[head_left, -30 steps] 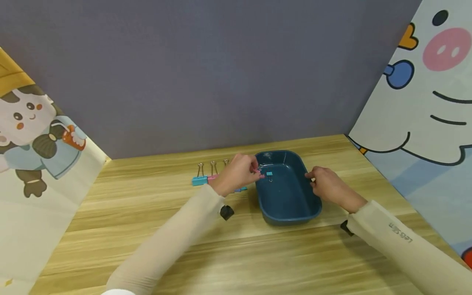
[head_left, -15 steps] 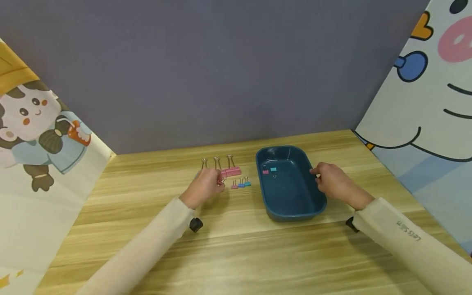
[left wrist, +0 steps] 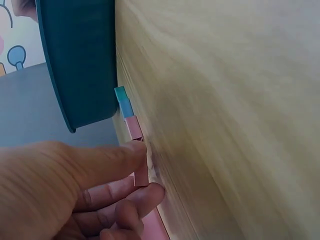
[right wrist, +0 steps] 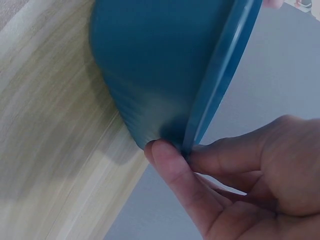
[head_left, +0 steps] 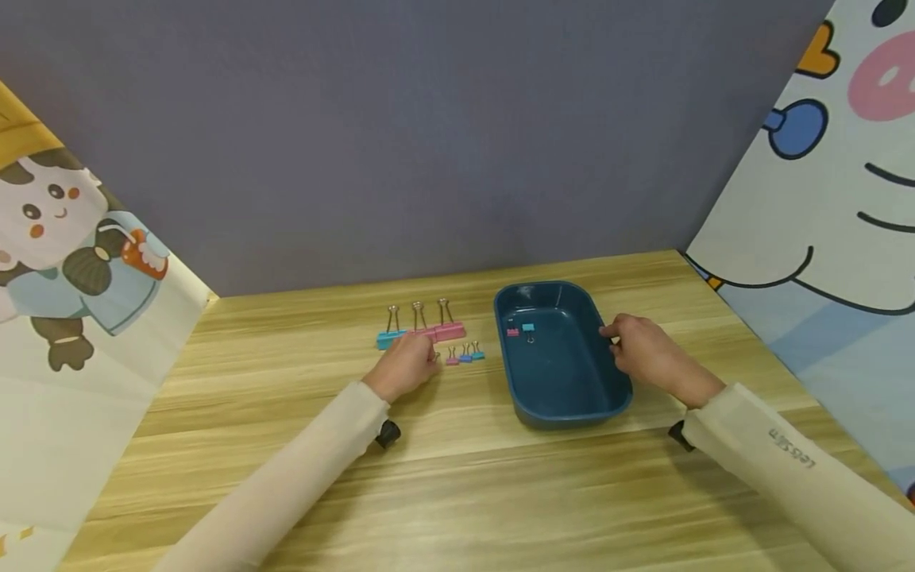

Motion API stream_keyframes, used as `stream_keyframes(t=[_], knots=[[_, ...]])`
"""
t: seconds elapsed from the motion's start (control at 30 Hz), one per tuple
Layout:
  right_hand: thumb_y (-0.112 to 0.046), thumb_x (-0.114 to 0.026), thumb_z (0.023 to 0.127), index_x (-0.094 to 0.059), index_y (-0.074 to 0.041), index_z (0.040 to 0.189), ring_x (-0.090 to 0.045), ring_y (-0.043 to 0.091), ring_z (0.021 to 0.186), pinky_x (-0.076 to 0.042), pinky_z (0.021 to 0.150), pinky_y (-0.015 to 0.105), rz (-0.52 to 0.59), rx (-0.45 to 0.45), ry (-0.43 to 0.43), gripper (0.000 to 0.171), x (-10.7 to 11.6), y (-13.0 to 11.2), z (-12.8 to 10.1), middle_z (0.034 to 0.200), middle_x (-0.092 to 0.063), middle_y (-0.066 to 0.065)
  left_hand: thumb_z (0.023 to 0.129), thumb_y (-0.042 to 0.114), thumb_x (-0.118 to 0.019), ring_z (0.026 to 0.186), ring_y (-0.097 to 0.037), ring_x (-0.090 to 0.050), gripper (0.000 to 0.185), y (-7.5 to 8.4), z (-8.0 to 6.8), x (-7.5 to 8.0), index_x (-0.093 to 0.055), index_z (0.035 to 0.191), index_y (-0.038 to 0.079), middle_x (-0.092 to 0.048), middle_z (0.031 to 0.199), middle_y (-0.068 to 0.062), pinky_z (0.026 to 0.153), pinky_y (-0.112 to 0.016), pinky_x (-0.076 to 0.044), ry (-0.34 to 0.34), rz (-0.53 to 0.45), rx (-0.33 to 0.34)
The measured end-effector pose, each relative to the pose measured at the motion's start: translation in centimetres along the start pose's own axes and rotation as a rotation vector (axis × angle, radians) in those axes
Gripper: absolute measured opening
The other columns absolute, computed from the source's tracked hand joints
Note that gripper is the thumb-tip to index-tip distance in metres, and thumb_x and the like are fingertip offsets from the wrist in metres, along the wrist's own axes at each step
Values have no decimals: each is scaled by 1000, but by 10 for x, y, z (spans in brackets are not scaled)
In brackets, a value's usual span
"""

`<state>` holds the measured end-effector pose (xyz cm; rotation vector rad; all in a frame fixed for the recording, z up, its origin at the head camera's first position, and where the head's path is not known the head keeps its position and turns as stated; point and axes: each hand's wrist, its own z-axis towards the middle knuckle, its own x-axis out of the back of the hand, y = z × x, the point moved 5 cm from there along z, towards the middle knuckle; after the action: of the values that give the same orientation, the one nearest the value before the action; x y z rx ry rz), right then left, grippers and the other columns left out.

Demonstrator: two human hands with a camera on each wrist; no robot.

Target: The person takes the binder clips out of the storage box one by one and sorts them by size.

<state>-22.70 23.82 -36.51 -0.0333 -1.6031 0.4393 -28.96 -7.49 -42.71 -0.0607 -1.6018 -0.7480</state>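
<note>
My left hand [head_left: 403, 367] is at the left end of a row of small binder clips on the table. Its thumb and fingers pinch a small pink binder clip [left wrist: 141, 175]. Beside that clip stand another small pink clip [head_left: 453, 361], a small blue one [head_left: 466, 358] and a small teal one [head_left: 478, 355]. My right hand [head_left: 646, 353] pinches the right rim of a dark blue plastic basin [right wrist: 150, 65], thumb and fingers on either side of the wall. Inside the basin lie a small pink clip [head_left: 512, 332] and a small light-blue clip [head_left: 528, 327].
Behind the small row, large binder clips stand with handles up: a turquoise one [head_left: 390, 340] at the left, partly hidden by my hand, and pink ones [head_left: 450, 331] to its right. A grey partition [head_left: 429, 143] rises at the wooden table's [head_left: 457, 492] back edge.
My left hand has moved left from above the basin's left side to the small clips and now pinches a pink one. The right hand stays on the rim.
</note>
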Motion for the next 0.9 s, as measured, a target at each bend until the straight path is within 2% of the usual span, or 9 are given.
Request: stream_keyframes(t=[0.13,0.33,0.4,0.5,0.6,0.73,0.9], knots=[[11,-55,84,-58,17,113,-61,36,90,-52,65,35,16,-10,-4,30,-1,1,-1,106,-56,25,83,14,-74,39,-6,-29,43,3,4,-2,-50,47,11,-34,41,7,44,-23,-33,0,4,-5],[12,-55,83,-59,17,111,-62,36,90,-52,65,35,7,-6,14,29,-1,1,-2,106,-56,25,82,16,-75,46,-9,-45,23,5,7,-5,-67,61,10,-56,54,7,51,-25,-43,-14,8,-2],[11,-54,83,-59,17,112,-62,36,90,-52,65,35,1,-6,16,29,-1,1,-2,107,-56,25,82,17,-76,46,-8,-46,21,6,7,-3,-68,64,10,-56,56,7,50,-24,-43,-20,1,15],[11,-55,83,-59,17,112,-62,36,89,-52,65,35,-5,0,18,29,0,0,-1,105,-56,25,82,18,-75,44,-8,-39,25,7,5,2,-65,62,7,-49,52,6,46,-24,-38,-34,-15,49],[11,-55,83,-59,18,112,-62,36,88,-52,64,34,-6,1,18,29,0,0,-1,104,-56,25,83,16,-74,44,-8,-37,24,11,4,9,-64,65,4,-50,55,2,44,-23,-36,-20,-27,61],[11,-56,83,-59,17,112,-62,36,88,-52,65,35,-8,-2,19,30,1,-1,-2,102,-57,25,84,12,-72,50,-10,-49,11,22,4,19,-69,83,1,-62,71,-3,48,-23,-43,28,-26,31],[11,-56,84,-59,17,112,-62,36,89,-52,65,35,-6,-4,12,30,1,-2,-1,103,-56,25,86,14,-71,59,-8,-57,16,36,4,27,-70,96,1,-67,82,-5,57,-23,-50,62,-32,-22]])
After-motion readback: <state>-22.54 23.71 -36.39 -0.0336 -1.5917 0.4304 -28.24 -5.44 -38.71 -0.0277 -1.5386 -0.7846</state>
